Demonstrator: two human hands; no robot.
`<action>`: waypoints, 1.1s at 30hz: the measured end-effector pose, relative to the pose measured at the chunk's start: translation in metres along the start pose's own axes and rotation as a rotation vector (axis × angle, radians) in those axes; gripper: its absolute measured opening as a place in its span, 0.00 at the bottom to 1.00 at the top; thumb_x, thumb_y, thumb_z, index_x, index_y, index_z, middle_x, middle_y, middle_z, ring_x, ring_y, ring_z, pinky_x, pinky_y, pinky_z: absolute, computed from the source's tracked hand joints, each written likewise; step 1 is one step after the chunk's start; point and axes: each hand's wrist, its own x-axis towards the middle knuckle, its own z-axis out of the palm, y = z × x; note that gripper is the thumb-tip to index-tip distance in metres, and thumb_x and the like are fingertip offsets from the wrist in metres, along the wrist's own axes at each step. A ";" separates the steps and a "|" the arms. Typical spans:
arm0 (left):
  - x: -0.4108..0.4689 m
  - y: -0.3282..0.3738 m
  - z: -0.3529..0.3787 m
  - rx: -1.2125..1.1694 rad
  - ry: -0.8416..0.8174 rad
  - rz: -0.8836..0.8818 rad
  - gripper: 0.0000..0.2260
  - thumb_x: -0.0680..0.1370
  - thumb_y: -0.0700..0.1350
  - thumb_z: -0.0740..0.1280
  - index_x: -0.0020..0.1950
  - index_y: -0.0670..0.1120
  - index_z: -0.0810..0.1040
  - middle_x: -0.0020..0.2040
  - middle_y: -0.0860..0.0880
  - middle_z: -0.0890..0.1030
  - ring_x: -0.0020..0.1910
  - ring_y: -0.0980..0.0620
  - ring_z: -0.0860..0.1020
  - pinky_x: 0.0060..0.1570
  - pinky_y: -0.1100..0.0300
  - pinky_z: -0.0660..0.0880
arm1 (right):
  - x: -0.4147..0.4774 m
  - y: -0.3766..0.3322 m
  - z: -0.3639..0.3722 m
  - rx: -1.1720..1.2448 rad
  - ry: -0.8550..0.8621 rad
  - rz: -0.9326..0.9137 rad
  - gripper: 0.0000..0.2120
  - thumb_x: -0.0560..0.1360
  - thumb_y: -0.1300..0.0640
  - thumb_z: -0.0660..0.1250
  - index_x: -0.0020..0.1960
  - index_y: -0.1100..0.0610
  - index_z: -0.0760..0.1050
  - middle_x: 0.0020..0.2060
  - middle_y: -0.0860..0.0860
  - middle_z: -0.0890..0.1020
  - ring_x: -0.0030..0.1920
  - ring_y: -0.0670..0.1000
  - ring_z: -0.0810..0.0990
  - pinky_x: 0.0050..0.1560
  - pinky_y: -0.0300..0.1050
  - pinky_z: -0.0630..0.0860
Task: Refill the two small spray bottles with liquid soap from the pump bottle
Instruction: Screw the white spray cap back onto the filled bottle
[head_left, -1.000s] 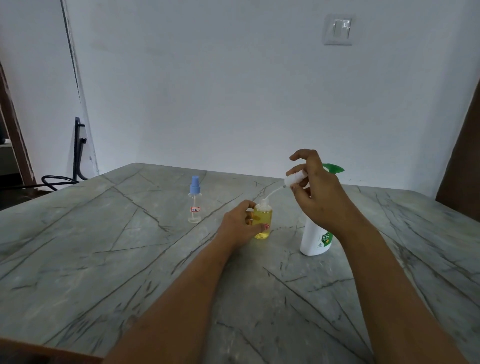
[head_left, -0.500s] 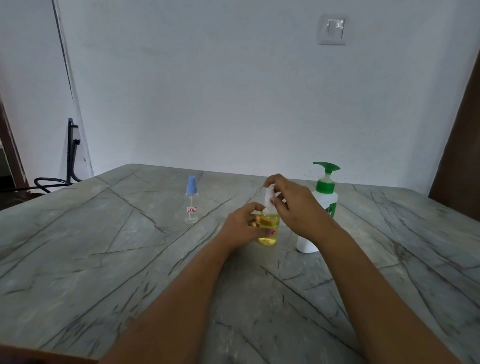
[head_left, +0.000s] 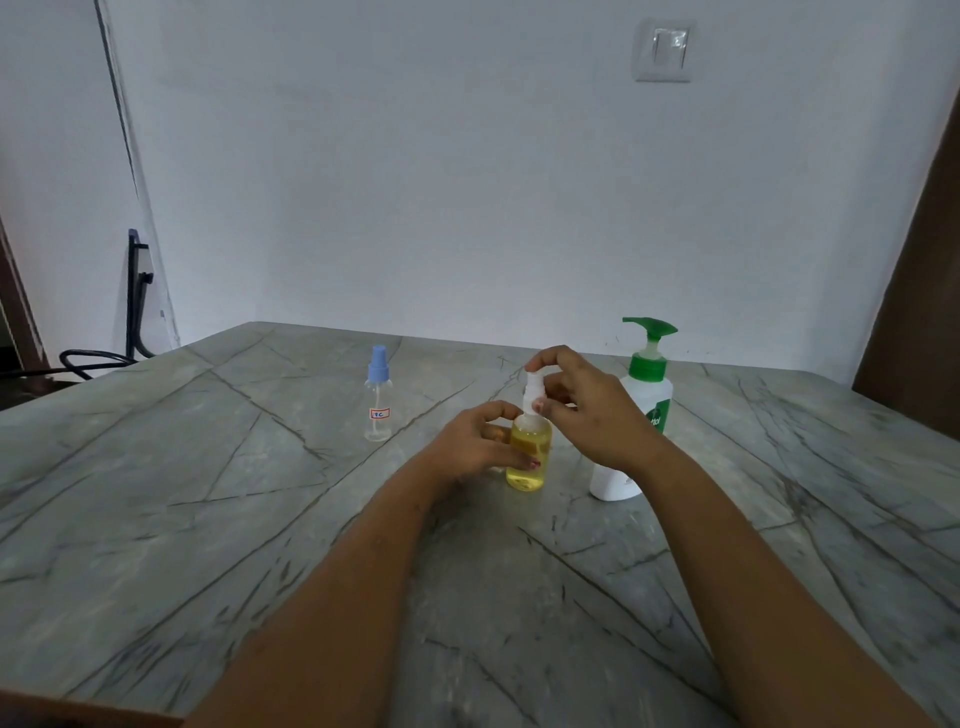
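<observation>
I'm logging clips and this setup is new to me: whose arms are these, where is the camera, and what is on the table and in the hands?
There is no machine: these are a person's bare arms, filmed by a wide-angle camera worn on their head, looking forward and down. On the table stand a clear blue-capped bottle, a yellow bottle and a white pump bottle. The left hand grips the yellow bottle; the right hand pinches the white spray top on its neck.

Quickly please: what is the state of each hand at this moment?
Left hand: closed around the small bottle of yellow liquid, standing on the table.
Right hand: closed, pinching that bottle's white spray head.
</observation>
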 end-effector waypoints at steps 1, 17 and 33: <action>0.000 0.000 0.000 -0.006 -0.003 -0.004 0.20 0.67 0.41 0.75 0.55 0.51 0.74 0.54 0.49 0.80 0.52 0.51 0.78 0.47 0.63 0.76 | 0.000 0.000 0.000 0.008 -0.003 0.004 0.16 0.77 0.60 0.65 0.58 0.44 0.65 0.57 0.52 0.79 0.49 0.46 0.76 0.37 0.23 0.70; -0.003 0.001 0.002 -0.063 -0.010 -0.035 0.21 0.68 0.40 0.74 0.55 0.55 0.72 0.53 0.51 0.79 0.51 0.54 0.78 0.42 0.66 0.74 | -0.005 -0.001 0.011 0.244 -0.018 0.068 0.19 0.78 0.55 0.64 0.67 0.49 0.64 0.61 0.49 0.74 0.58 0.48 0.75 0.52 0.38 0.75; -0.004 0.003 0.003 -0.030 0.007 -0.042 0.25 0.68 0.40 0.74 0.61 0.52 0.71 0.60 0.47 0.77 0.58 0.47 0.76 0.56 0.55 0.74 | -0.003 -0.004 0.021 0.287 0.102 0.130 0.14 0.75 0.49 0.67 0.59 0.46 0.68 0.52 0.46 0.76 0.50 0.45 0.77 0.47 0.37 0.75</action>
